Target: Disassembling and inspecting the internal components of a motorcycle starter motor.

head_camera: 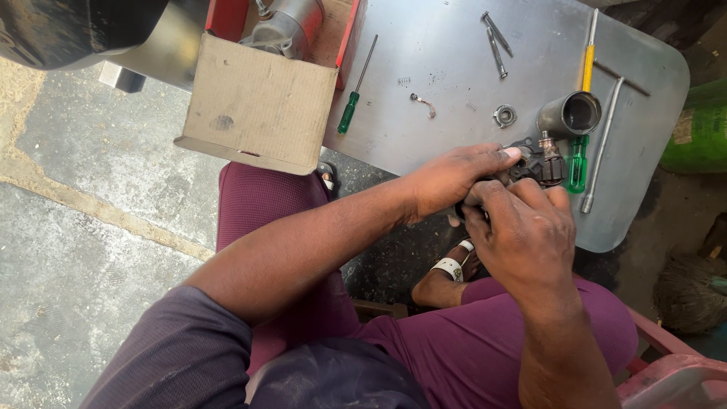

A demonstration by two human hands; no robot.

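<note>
Both my hands meet over the near edge of a grey metal table (439, 91). My left hand (447, 178) and my right hand (522, 235) grip one small black machine part (541, 163), which has a short threaded stud on top. The right fingers hide most of that part. Just beyond it a dark metal cylinder (569, 115) lies on its side, open end toward me. A green-handled screwdriver (578, 163) lies right beside the part.
On the table lie another green screwdriver (350, 110), two long bolts (496, 42), a small ring nut (504, 116), a bent clip (424, 102) and a metal rod tool (602, 144). A cardboard box (261, 102) with a grey motor (284, 30) overhangs the left edge. A green cylinder (700, 129) stands right.
</note>
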